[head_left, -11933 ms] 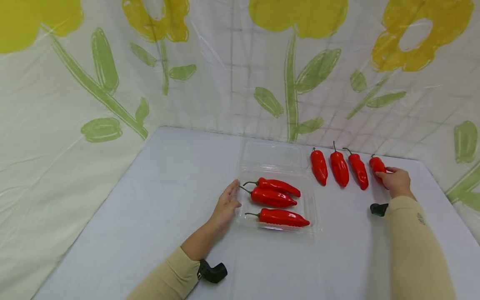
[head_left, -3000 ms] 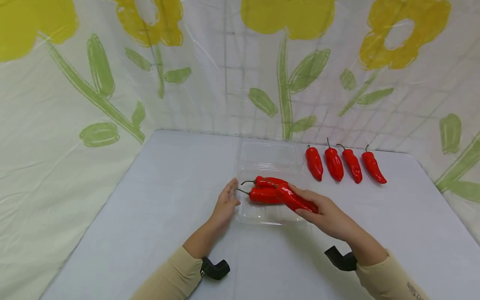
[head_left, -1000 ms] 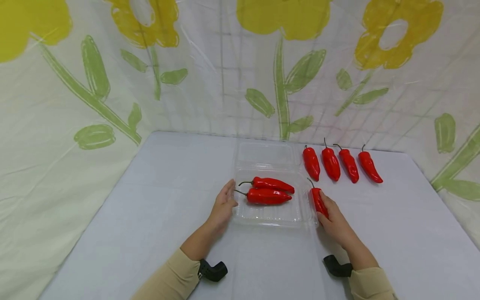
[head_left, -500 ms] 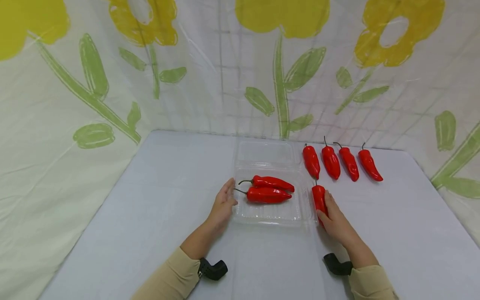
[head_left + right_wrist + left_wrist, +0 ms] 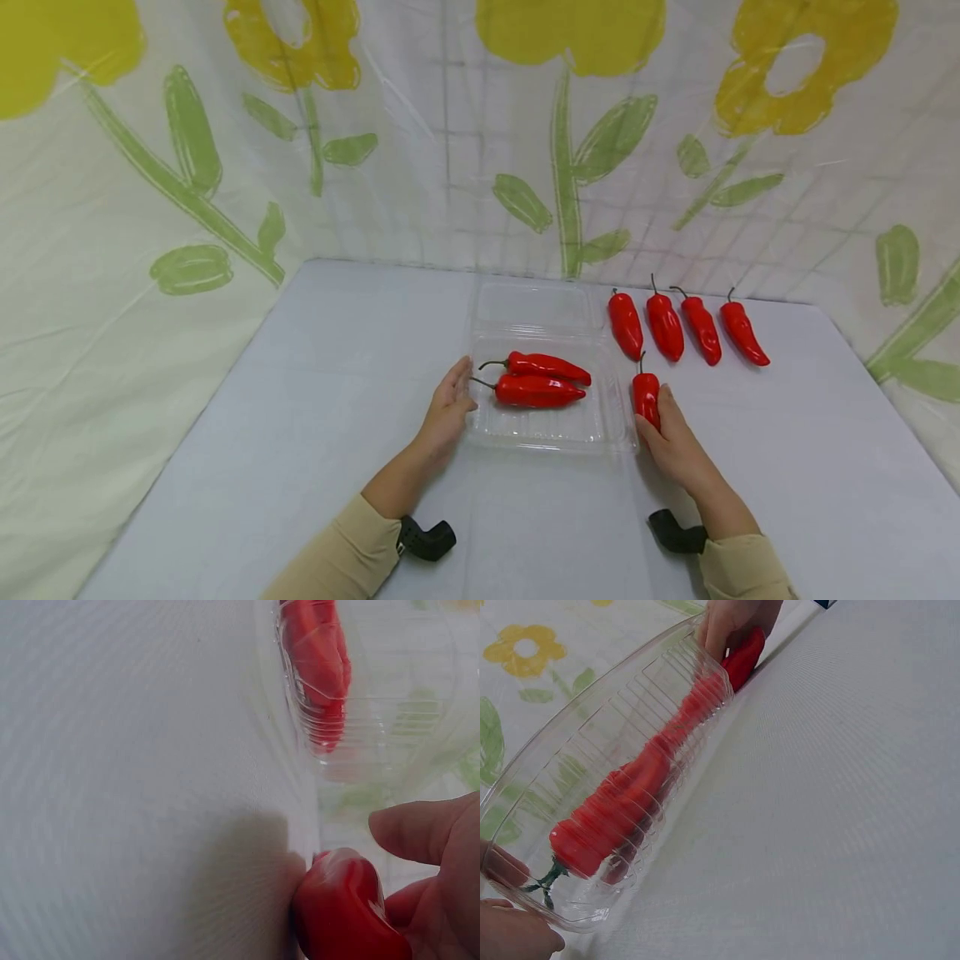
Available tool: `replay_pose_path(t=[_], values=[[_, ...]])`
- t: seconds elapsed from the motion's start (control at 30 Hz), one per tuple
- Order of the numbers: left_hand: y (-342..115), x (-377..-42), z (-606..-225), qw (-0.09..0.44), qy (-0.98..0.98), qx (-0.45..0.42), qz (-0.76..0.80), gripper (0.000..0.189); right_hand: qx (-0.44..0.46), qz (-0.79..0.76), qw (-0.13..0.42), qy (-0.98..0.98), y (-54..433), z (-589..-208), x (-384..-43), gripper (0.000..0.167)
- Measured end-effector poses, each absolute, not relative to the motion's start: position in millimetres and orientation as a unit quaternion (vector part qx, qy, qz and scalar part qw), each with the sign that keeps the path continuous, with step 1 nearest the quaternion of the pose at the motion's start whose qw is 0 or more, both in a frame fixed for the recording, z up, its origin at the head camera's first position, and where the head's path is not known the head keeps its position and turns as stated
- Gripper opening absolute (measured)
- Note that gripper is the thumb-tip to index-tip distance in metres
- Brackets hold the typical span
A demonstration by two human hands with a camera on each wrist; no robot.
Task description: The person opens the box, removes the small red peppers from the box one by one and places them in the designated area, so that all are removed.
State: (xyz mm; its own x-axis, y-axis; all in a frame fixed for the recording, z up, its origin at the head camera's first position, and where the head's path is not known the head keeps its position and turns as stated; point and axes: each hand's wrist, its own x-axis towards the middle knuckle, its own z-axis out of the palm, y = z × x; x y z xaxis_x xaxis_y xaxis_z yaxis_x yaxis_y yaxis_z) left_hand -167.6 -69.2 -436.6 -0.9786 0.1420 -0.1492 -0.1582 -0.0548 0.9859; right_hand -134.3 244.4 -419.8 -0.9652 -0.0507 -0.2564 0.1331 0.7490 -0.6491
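My left hand rests at the left side of a clear plastic clamshell container, its fingers straight along the edge and the thumb near the rim. Two red peppers with green stems lie side by side in the container's base. My right hand is just right of the container, around another red pepper on the table. In the right wrist view, this pepper touches the surface; the thumb stands apart from it, and the fingers lie partly hidden behind it.
Several red peppers lie in a row at the back right of the white table. The container's clear lid lies folded back behind its base. Behind the table hangs a flower-print sheet.
The front pepper has left the container in my right hand and now lies to its right. Since half a second ago, the right thumb and pepper have shifted slightly. My left hand stays put.
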Motion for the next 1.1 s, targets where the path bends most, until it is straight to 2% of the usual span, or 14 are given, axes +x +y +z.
replay_pose_path(t=[0.43, 0.77, 1.0, 1.1], values=[[-71, -166, -436, 0.104, 0.676, -0.006, 0.729, 0.068, 0.012, -0.335, 0.117, 0.935, 241, -419, -135, 0.092], [-70, -167, -437, 0.101, 0.671, -0.004, 0.735, 0.069, 0.039, -0.320, 0.113, 0.940, 241, -412, -133, 0.098], [-68, -169, -438, 0.095, 0.674, -0.004, 0.732, 0.069, -0.007, -0.318, 0.068, 0.946, 242, -390, -139, 0.087], [-69, -169, -438, 0.096, 0.676, -0.008, 0.731, 0.069, -0.032, -0.307, 0.060, 0.949, 243, -376, -146, 0.088]])
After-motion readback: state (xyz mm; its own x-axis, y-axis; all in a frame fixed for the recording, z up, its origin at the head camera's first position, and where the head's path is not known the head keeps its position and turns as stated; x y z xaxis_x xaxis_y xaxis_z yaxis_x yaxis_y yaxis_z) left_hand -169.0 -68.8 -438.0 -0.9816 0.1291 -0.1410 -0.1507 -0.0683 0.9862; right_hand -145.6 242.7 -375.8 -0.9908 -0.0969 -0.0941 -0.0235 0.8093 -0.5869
